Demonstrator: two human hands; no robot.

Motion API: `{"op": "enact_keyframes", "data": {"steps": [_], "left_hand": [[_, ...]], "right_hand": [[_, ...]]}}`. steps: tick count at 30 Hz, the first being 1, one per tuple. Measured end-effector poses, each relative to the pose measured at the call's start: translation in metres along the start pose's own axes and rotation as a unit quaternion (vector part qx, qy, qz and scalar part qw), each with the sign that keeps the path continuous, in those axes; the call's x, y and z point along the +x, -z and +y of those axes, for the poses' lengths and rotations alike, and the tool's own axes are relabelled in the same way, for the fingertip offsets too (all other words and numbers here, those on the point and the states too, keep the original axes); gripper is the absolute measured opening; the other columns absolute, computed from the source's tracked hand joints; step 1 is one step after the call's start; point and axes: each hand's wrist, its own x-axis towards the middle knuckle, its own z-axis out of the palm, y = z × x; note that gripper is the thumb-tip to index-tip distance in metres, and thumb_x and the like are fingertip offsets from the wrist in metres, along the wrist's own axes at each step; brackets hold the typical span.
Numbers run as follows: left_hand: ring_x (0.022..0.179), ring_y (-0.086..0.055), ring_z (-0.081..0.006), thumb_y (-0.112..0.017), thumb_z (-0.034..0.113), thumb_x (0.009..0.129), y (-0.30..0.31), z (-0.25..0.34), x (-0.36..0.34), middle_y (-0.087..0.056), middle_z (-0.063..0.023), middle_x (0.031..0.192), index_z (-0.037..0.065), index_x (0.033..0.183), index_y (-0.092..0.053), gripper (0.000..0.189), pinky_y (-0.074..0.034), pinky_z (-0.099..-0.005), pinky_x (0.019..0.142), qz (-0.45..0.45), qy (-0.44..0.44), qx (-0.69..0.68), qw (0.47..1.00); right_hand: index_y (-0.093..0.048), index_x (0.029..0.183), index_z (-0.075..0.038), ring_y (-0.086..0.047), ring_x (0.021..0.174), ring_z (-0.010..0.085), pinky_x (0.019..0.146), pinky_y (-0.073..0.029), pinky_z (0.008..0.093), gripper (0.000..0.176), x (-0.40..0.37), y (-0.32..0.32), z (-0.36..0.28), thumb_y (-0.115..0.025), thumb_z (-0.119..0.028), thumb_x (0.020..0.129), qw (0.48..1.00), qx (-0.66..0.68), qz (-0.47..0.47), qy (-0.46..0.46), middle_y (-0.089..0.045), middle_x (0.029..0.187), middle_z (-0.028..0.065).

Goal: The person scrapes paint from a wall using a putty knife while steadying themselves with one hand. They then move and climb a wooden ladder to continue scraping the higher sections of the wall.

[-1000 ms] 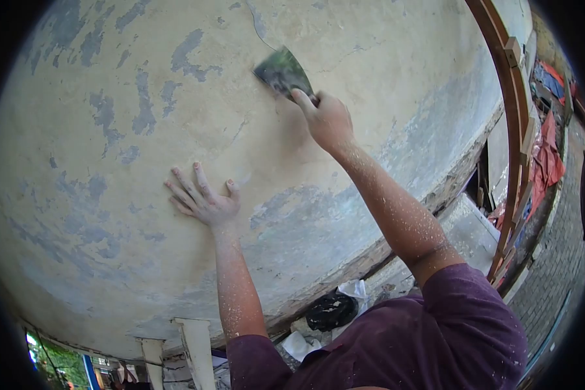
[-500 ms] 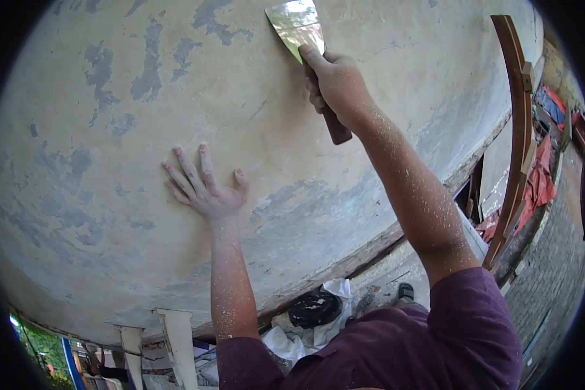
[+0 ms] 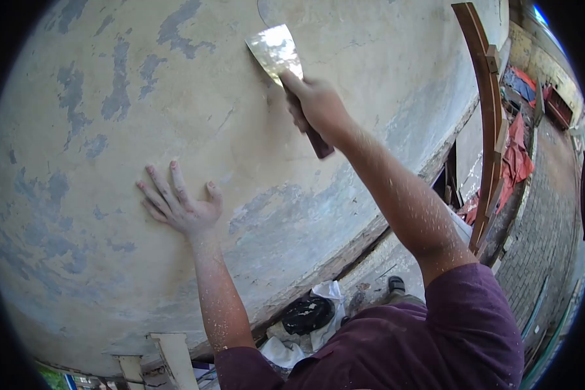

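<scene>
A scraper (image 3: 277, 52) with a wide shiny blade and a dark handle is gripped in my right hand (image 3: 320, 107), thumb laid along the base of the blade. The blade's far edge lies at the wall (image 3: 195, 260), which is cream with grey patches where the paint has come off. Dust and small flakes cover my forearms. My left hand (image 3: 192, 211) rests flat on the wall below and to the left of the scraper, its fingers spread and whitened with dust.
A curved brown wooden frame (image 3: 484, 97) stands at the right. Red cloth (image 3: 517, 159) lies behind it, beside a brick-paved path (image 3: 539, 221). By the wall's foot sit a black bag (image 3: 307, 314) and white sacks (image 3: 283, 352). Pale posts (image 3: 171, 357) show at lower left.
My view has shifted toward the right, so the wall and both hands appear farther left. The scraper has come down a little; my left hand keeps its place on the wall.
</scene>
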Motion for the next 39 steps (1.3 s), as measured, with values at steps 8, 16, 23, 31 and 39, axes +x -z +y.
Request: {"op": "enact_keyframes", "data": {"steps": [8, 16, 23, 31, 39], "left_hand": [[0.135, -0.024, -0.0456, -0.032, 0.059, 0.088, 0.003, 0.004, 0.005, -0.030, -0.0194, 0.147, 0.014, 0.138, -0.038, 0.067, -0.022, -0.0618, 0.101, -0.008, -0.002, 0.030, 1.000], [0.136, -0.023, -0.0457, -0.032, 0.063, 0.089, 0.003, 0.004, 0.004, -0.028, -0.0192, 0.148, 0.013, 0.139, -0.036, 0.070, -0.022, -0.0623, 0.101, 0.000, -0.022, 0.025, 0.999], [0.135, -0.020, -0.0491, -0.038, 0.056, 0.090, -0.012, 0.073, 0.034, -0.022, -0.0268, 0.147, 0.006, 0.135, -0.036, 0.067, -0.019, -0.0639, 0.102, 0.043, -0.019, -0.049, 0.998], [0.135, -0.021, -0.0490, -0.034, 0.056, 0.090, -0.060, 0.206, 0.044, -0.027, -0.0280, 0.145, 0.009, 0.134, -0.038, 0.064, -0.017, -0.0628, 0.104, -0.053, -0.068, -0.058, 0.995], [0.136, -0.020, -0.0471, -0.032, 0.059, 0.091, -0.072, 0.205, 0.038, -0.028, -0.0252, 0.147, 0.011, 0.135, -0.038, 0.065, -0.016, -0.0638, 0.103, -0.040, -0.099, 0.019, 0.994]], "right_hand": [[-0.049, 0.071, -0.009, -0.039, 0.042, 0.0063, 0.039, -0.034, 0.0233, 0.036, 0.023, 0.044, -0.002, -0.053, -0.037, 0.094, 1.000, -0.007, 0.011, 0.015, -0.043, 0.056, -0.0030], [-0.049, 0.070, -0.010, -0.040, 0.041, 0.0077, 0.039, -0.034, 0.0244, 0.041, 0.031, 0.106, 0.036, -0.051, -0.043, 0.093, 1.000, 0.009, 0.027, -0.013, -0.043, 0.055, -0.0028], [-0.056, 0.067, -0.007, -0.043, 0.041, 0.0098, 0.039, -0.033, 0.0255, 0.045, -0.029, 0.226, 0.267, -0.059, -0.047, 0.088, 0.955, 0.020, 0.212, -0.206, -0.048, 0.054, 0.0001], [-0.063, 0.066, -0.002, -0.054, 0.055, 0.0144, 0.052, -0.041, 0.0305, 0.064, -0.001, 0.267, 0.262, -0.053, -0.062, 0.085, 0.952, -0.202, 0.163, -0.161, -0.056, 0.058, 0.0061], [-0.071, 0.087, -0.004, -0.064, 0.079, 0.0316, 0.070, -0.046, 0.0411, 0.068, 0.028, 0.288, 0.219, -0.045, -0.067, 0.085, 0.926, -0.267, 0.179, -0.197, -0.067, 0.080, 0.0176]]}}
